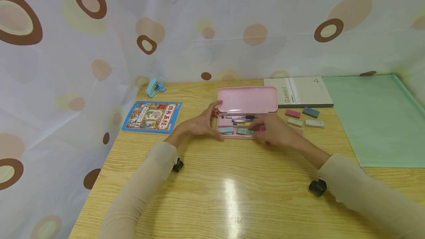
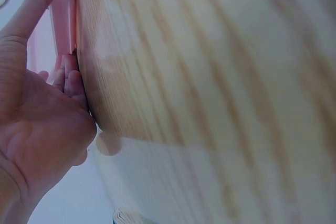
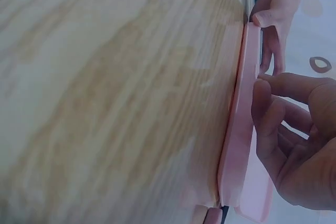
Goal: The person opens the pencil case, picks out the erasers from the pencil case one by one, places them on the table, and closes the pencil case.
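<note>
A pink pencil case [image 1: 247,99] lies with its lid raised on the wooden table. Pens [image 1: 237,117] lie in its rear part; a light blue eraser [image 1: 226,130] and a green patterned eraser [image 1: 244,131] are at the front. My left hand [image 1: 200,124] holds the case's left end, thumb at the front corner and fingers behind, also seen in the left wrist view. With curled fingers, my right hand [image 1: 273,130] pinches the green eraser at its right end. In the right wrist view, the right thumb and forefinger [image 3: 294,85] meet over the case's front wall.
Right of the case lie a red eraser [image 1: 293,113], a dark blue eraser [image 1: 310,112], a pale green eraser [image 1: 294,122] and a white eraser [image 1: 314,123]. Behind them is a notebook [image 1: 308,89], beside a green mat [image 1: 375,121]. A blue booklet [image 1: 152,116] and light blue gadget [image 1: 154,88] sit left.
</note>
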`<state>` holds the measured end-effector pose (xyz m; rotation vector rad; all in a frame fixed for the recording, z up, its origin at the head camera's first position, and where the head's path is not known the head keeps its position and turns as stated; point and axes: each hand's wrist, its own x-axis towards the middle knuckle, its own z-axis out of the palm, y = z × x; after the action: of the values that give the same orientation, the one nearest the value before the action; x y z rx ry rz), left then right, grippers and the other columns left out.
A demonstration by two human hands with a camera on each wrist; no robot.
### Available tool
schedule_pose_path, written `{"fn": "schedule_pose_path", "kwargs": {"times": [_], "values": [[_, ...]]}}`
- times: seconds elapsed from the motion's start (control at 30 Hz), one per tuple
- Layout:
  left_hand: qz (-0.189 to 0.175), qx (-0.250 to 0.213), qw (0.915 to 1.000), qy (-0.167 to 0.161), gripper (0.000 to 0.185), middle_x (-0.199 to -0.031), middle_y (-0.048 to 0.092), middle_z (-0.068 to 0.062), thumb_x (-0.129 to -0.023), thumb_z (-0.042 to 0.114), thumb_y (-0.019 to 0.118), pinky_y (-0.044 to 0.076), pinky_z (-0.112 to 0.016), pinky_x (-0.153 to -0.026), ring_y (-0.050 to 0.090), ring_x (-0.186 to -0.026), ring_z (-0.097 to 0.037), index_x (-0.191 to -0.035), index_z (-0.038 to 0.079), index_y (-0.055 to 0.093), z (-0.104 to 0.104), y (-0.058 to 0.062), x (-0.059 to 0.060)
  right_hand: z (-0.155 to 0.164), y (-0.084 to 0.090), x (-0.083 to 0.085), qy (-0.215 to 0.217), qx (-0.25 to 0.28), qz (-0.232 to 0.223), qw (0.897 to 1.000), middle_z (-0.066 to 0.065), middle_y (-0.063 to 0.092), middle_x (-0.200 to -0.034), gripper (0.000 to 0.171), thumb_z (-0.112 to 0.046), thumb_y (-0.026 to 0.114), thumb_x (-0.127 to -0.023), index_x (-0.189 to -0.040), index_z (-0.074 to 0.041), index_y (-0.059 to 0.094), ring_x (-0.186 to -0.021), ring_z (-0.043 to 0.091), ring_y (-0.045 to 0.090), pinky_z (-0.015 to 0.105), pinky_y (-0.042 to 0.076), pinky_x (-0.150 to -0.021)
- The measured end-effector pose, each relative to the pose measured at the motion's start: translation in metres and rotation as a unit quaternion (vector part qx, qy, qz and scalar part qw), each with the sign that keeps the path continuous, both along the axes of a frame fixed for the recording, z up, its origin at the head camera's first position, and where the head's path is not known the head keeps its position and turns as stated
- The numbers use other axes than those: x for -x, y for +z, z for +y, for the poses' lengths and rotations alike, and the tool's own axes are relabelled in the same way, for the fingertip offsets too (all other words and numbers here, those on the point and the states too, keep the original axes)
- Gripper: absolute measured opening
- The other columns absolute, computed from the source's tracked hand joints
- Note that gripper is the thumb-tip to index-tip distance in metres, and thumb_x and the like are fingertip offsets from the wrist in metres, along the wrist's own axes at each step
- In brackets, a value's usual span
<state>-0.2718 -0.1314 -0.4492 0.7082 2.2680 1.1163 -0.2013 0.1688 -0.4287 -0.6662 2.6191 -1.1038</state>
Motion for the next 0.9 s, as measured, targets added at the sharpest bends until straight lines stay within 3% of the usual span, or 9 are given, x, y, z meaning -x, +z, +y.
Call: {"fn": "schedule_pose_path", "kwargs": {"times": [0.2, 0.37, 0.63, 0.8, 0.9], "values": [[-0.001, 0.002, 1.0, -0.003, 0.126, -0.149, 0.036, -0.007, -0.079, 0.023, 0.093, 0.028, -0.038, -0.123, 0.036, -0.138, -0.022, -0.165, 0.029, 0.002, 0.0, 0.002, -0.001, -0.003, 0.0, -0.003, -0.008, 0.017, 0.038, 0.999, 0.004, 0.073, -0.089, 0.02, -0.006, 0.078, -0.089, -0.109, -0.007, 0.079, -0.045, 0.01, 0.054, 0.027, 0.045, -0.06], [-0.001, 0.003, 1.0, 0.0, 0.125, -0.148, 0.037, -0.007, -0.079, 0.022, 0.093, 0.028, -0.038, -0.123, 0.036, -0.137, -0.022, -0.165, 0.028, 0.003, 0.0, 0.002, -0.002, -0.007, -0.003, -0.002, -0.016, 0.032, 0.033, 0.999, 0.006, 0.07, -0.085, 0.018, -0.003, 0.074, -0.091, -0.108, -0.006, 0.079, -0.044, 0.011, 0.054, 0.025, 0.044, -0.048], [-0.004, 0.0, 1.0, -0.004, 0.125, -0.15, 0.036, -0.007, -0.079, 0.023, 0.093, 0.029, -0.039, -0.122, 0.035, -0.138, -0.022, -0.165, 0.028, 0.003, 0.0, 0.003, -0.002, -0.01, -0.007, 0.0, -0.017, 0.002, 0.082, 0.996, 0.004, 0.076, -0.097, 0.017, -0.001, 0.073, -0.092, -0.103, -0.01, 0.083, -0.053, 0.01, 0.048, 0.028, 0.042, -0.058], [-0.005, 0.0, 1.0, -0.001, 0.125, -0.149, 0.036, -0.007, -0.079, 0.022, 0.093, 0.029, -0.038, -0.122, 0.036, -0.138, -0.022, -0.165, 0.029, 0.003, 0.0, 0.003, -0.002, -0.013, -0.004, -0.001, -0.022, -0.009, 0.086, 0.996, 0.002, 0.077, -0.092, 0.016, -0.003, 0.073, -0.09, -0.1, -0.011, 0.083, -0.051, 0.008, 0.047, 0.026, 0.04, -0.054], [-0.005, 0.0, 1.0, -0.003, 0.125, -0.15, 0.035, -0.007, -0.08, 0.022, 0.093, 0.029, -0.038, -0.122, 0.035, -0.138, -0.022, -0.165, 0.028, 0.003, 0.0, 0.003, -0.002, -0.013, -0.004, -0.002, -0.032, 0.01, 0.067, 0.997, 0.005, 0.077, -0.092, 0.015, -0.002, 0.072, -0.09, -0.099, -0.009, 0.082, -0.044, 0.008, 0.049, 0.026, 0.041, -0.05]]}}
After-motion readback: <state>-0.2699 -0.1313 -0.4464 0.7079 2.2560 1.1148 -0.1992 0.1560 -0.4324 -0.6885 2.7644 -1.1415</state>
